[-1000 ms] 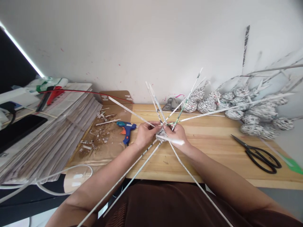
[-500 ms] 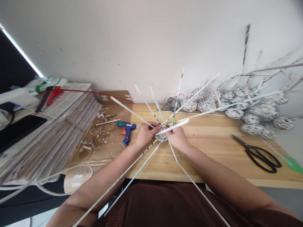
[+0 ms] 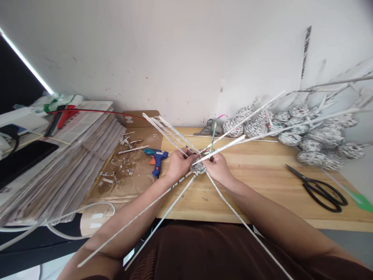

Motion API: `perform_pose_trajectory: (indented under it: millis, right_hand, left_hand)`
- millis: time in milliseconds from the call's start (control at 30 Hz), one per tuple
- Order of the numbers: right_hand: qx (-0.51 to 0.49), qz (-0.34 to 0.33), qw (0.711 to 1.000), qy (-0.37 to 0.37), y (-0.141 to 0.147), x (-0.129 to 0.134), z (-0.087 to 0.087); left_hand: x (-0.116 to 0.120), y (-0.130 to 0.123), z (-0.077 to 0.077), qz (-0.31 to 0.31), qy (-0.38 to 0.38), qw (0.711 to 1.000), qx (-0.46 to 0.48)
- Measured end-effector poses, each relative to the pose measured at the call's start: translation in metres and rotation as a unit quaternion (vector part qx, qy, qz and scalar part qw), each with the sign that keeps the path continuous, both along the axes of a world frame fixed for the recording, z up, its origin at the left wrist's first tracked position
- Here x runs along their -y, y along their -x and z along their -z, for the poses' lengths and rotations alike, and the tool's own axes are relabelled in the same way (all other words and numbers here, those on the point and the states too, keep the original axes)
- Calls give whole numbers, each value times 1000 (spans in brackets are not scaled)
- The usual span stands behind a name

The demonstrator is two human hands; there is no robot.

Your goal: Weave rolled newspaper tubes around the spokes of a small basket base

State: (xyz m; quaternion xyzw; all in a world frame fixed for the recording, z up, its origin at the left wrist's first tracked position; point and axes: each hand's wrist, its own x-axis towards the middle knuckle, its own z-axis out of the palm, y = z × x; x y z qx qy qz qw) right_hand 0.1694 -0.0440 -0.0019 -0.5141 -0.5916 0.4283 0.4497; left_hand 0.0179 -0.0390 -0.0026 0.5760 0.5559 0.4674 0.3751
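Note:
A small woven newspaper piece [image 3: 198, 168] is between my hands over the wooden table, with long rolled paper strips fanning out of it. My left hand [image 3: 181, 162] pinches the piece and strips at its left side, thumb pressed on top. On the other side my right hand [image 3: 217, 166] has its fingers closed on the strips by the weave. One white paper strip [image 3: 225, 147] crosses over the top, toward the upper right. A green-printed strip [image 3: 213, 134] stands up behind. Other strips, such as a pale one [image 3: 163, 219], slant down toward my body. The fingertips are partly hidden.
A blue glue gun [image 3: 157, 161] lies left of my hands on cardboard [image 3: 116, 194] with paper scraps. Black scissors [image 3: 319, 188] rest at right. Several woven paper balls [image 3: 323, 136] are heaped along the wall. A newspaper stack [image 3: 72, 167] fills the left.
Strips at the upper left have swung down and left, closer together. The crossing strip now reaches farther to the upper right. Both hands keep nearly the same place.

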Motion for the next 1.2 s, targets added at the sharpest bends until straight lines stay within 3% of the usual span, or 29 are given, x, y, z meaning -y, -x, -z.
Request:
perform_pose_trajectory:
  millis: [300, 600, 733, 900, 1200]
  right_hand:
    - [42, 64, 997, -14, -1, -3, 5]
    - [59, 56, 996, -21, -2, -3, -1]
    - [52, 58, 997, -27, -2, -4, 3]
    - [37, 35, 999, -14, -1, -5, 9]
    - [56, 59, 996, -32, 0, -4, 7]
  left_hand:
    - [-1, 0, 5, 26, -12, 998, 54]
    - [-4, 2, 8, 38, 25, 993, 111]
    - [-3, 0, 2, 60, 8, 996, 67]
    - [-2, 0, -1, 30, 2, 1000, 6]
    - [0, -4, -1, 8, 20, 999, 44]
